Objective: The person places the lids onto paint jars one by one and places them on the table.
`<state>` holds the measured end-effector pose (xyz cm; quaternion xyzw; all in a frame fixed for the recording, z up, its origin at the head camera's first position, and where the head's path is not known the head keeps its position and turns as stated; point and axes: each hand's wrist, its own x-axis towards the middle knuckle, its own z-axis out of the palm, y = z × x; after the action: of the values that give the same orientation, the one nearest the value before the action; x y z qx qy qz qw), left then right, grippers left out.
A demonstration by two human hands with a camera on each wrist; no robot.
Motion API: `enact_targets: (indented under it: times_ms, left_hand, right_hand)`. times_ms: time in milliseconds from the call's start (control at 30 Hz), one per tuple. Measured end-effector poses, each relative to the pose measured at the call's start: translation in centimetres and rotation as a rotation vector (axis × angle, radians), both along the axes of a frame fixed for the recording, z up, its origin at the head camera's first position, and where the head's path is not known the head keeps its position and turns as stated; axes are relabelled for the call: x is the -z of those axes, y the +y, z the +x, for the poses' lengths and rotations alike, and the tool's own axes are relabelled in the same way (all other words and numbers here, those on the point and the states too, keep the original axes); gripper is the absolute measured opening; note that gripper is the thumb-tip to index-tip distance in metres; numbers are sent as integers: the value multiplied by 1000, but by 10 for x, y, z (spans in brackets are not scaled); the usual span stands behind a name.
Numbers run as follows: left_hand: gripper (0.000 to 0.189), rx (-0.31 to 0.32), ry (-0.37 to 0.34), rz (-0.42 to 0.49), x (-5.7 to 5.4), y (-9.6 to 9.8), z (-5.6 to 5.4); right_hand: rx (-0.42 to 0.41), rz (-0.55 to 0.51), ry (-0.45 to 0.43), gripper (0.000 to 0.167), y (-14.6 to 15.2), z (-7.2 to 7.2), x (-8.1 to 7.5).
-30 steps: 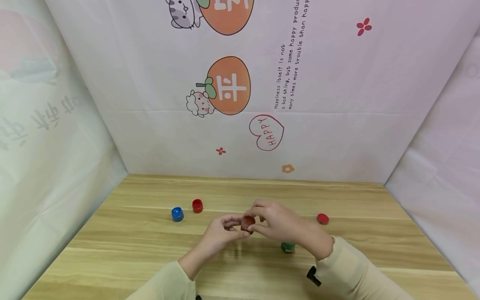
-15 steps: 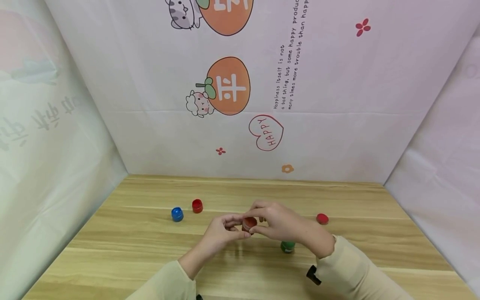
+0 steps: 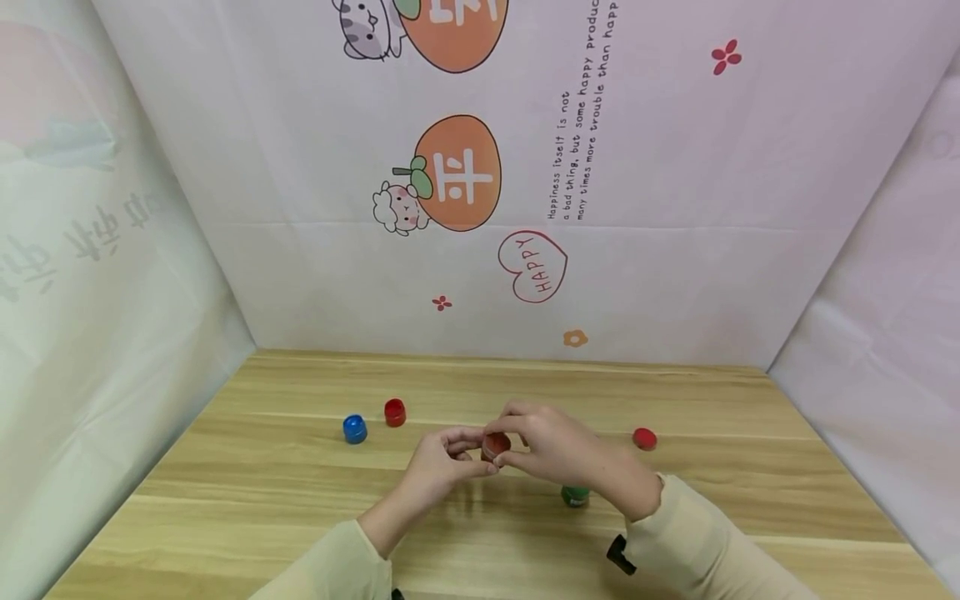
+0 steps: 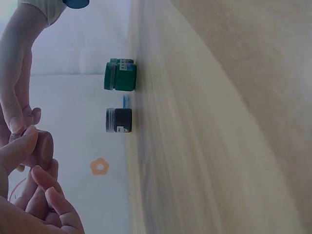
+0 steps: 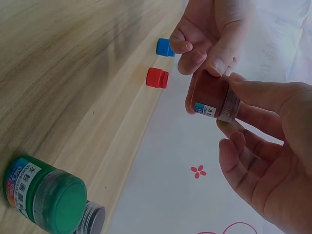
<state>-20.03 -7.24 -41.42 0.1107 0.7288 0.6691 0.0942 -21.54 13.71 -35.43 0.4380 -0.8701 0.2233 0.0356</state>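
Note:
A small brown paint jar (image 5: 209, 92) with a ridged clear lid (image 5: 229, 106) is held above the table between both hands. My left hand (image 3: 442, 462) grips the jar's body from the left, thumb in front. My right hand (image 3: 551, 442) comes from the other side and pinches the lid with thumb and fingers. In the right wrist view the jar lies tilted sideways, its label (image 5: 205, 109) showing. Below the right forearm stands a green paint jar (image 3: 575, 497), close to the right hand's side.
An uncovered blue paint jar (image 3: 355, 429) and red paint jar (image 3: 394, 412) stand on the left of the wooden table (image 3: 300, 517). A flat red disc (image 3: 644, 438) lies at the right. A dark jar (image 4: 123, 120) stands near the green one. Printed white cloth (image 3: 660, 275) walls the back and sides.
Both hands stay on the brown jar, which shifts slightly right and then back left. The right hand and sleeve edge a little left. Other jars stay put.

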Motion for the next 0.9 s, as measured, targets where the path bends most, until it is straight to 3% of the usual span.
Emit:
enact_targets:
  times_ms: [267, 667, 900]
  left_hand:
    - [42, 26, 89, -119, 0, -4, -2]
    - [36, 102, 104, -223, 0, -18, -8]
    - [36, 70, 110, -249, -1, -40, -8]
  right_hand:
    - [-18, -2, -19, 26, -2, -1, -1]
    - [-33, -14, -50, 27, 5, 0, -3]
    - [-16, 25, -27, 27, 13, 0, -1]
